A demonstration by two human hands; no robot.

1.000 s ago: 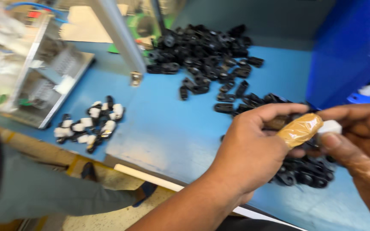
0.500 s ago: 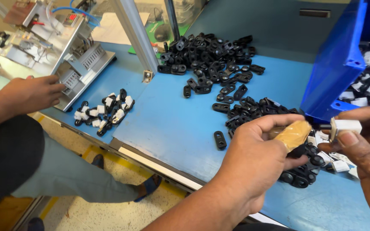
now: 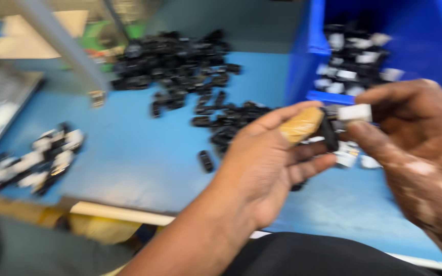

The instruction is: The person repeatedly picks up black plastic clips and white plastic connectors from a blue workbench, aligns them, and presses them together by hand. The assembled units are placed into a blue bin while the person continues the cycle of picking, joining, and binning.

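The left hand (image 3: pixel 272 163) pinches a small black part (image 3: pixel 328 134) between a tan-wrapped thumb (image 3: pixel 301 125) and curled fingers. Just beside it, the right hand (image 3: pixel 420 153) grips a small white part (image 3: pixel 355 112) at its fingertips; the two parts look to be touching, though blur makes this unsure. Behind them stands a blue bin (image 3: pixel 310 61) with black-and-white pieces. Loose black parts (image 3: pixel 180 61) lie heaped on the blue worktop (image 3: pixel 139 158), with a mixed cluster (image 3: pixel 37 161) far left.

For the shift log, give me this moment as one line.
left hand: holds small black part, taped thumb | right hand: pinches small white part | blue bin: behind hands | loose black parts: on blue table
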